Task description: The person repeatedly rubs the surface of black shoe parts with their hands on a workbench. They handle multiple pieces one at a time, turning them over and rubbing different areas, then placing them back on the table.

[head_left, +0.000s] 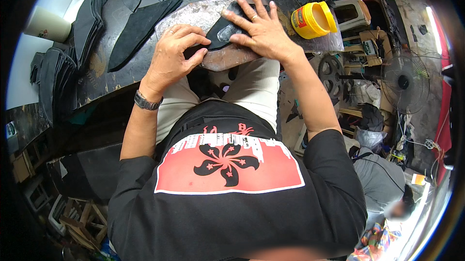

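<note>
Left hand (177,52) narrowly pinches the edge of a matte black, leather-like piece (218,28) — right hand (264,33) fingers spread wide atop — apparently edge-working, calling for steady pressure

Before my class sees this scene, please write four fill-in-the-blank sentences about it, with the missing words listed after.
The hand spread over the black piece is the ____ hand.
The wristwatch is worn on the ____ wrist.
The tub near the spread hand is coloured ____.
A large five-petalled ____ is printed on the shirt.

Missing words: right; left; yellow; flower.
</note>
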`<state>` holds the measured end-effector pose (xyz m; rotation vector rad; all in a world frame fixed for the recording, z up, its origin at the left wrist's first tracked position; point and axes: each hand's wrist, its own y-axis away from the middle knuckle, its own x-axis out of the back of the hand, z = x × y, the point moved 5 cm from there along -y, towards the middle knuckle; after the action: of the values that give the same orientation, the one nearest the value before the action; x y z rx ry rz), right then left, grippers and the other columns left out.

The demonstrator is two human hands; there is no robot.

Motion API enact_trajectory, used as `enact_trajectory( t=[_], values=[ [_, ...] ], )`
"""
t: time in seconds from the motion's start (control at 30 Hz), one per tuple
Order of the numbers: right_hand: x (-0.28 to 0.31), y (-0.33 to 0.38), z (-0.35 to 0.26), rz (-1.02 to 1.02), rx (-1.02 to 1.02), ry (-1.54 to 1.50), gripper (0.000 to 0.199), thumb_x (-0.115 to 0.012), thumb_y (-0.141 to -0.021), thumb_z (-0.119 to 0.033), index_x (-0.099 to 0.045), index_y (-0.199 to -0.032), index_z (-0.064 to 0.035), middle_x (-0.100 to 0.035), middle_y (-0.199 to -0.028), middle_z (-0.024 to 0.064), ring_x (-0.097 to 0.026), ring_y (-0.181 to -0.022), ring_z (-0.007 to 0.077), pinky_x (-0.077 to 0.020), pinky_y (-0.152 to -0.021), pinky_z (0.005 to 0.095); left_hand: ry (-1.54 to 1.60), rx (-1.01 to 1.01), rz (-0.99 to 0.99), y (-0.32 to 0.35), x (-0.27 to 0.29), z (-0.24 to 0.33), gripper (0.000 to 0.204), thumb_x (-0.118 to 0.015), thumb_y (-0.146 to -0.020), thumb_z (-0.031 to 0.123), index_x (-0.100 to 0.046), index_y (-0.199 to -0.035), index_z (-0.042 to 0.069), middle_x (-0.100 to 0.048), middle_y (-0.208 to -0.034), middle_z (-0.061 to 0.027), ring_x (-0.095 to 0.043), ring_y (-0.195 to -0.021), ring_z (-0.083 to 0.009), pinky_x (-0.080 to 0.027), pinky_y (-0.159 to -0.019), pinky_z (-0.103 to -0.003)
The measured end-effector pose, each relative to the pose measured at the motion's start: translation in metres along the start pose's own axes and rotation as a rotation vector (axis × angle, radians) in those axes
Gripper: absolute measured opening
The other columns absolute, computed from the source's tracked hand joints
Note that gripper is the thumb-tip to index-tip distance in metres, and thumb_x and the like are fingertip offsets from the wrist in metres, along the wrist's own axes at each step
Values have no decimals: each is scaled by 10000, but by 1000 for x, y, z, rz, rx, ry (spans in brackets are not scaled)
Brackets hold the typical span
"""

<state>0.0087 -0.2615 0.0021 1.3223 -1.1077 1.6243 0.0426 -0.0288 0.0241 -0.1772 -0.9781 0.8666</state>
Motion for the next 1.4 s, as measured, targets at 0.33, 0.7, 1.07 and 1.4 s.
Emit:
enact_trajectory(
  t=[0.33,0.7,1.07,1.4],
  values=[
    [15,8,-13,56,-191,114,711,-414,-976,-718,-472,-1547,-298,-286,-1681,115,-127,-1580,368,-49,-1198,717,13,15,-1,-2,-1,-1,178,-771,-791,81,-751,-967,64,-718,-1065,-80,-647,-1083,-280,-480,-991,-402],
    [13,12,-61,11,-51,-116,736,-449,-955,-721,-423,-1571,-318,-285,-1678,136,-135,-1576,379,-62,-1190,730,116,148,53,-1,0,-2,423,-775,-786,114,-660,-1191,85,-639,-1181,-97,-641,-1088,-277,-498,-987,-391],
    [14,16,-78,14,-60,-186,712,-474,-950,-716,-430,-1562,-356,-242,-1685,141,-126,-1571,402,-100,-1168,751,275,148,-39,-28,7,-42,296,-609,-924,-6,-704,-1195,66,-603,-1291,-82,-617,-1116,-185,-501,-959,-293],
    [25,30,-95,-11,-62,-401,589,-474,-986,-671,-607,-1445,-326,-283,-1663,179,-147,-1563,417,-53,-1195,705,129,-2,-113,-47,-18,-44,267,-543,-893,-29,-756,-1009,84,-612,-1279,-113,-610,-1208,-278,-491,-1030,-356]
  ],
)
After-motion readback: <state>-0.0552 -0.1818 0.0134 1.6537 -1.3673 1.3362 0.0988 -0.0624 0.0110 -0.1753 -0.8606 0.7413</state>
